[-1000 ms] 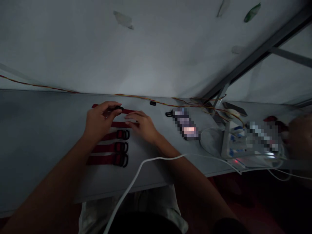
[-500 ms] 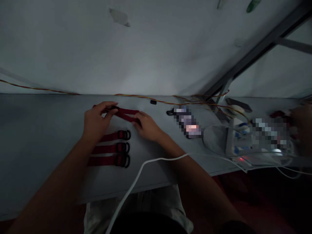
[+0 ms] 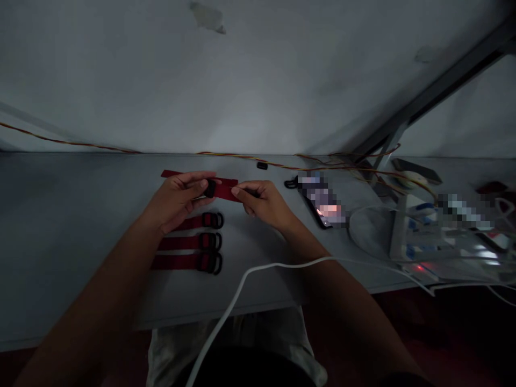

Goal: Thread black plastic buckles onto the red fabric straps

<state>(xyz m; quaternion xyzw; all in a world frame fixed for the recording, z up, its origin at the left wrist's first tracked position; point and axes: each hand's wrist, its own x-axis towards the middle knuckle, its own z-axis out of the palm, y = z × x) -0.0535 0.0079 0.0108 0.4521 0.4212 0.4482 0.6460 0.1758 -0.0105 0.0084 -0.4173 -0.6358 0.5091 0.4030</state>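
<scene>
A red strap with a black buckle is held above the grey table between my hands. My left hand grips the strap at the buckle, thumb on top, and the strap's tail sticks out behind it. At the strap's right end, my right hand pinches the red webbing between thumb and fingers. Below them, three red straps lie side by side, each with black buckle parts at its right end; my left hand and forearm partly cover them.
A small black buckle lies near the wall, by twisted wires. Black rings touch a blurred phone. Farther right stands a power strip. A white cable crosses over my right forearm.
The held strap has turned to show its flat face, with its black buckle now by my left thumb. Both hands appear shifted right with the view. Another person's hand at the far right has left view.
</scene>
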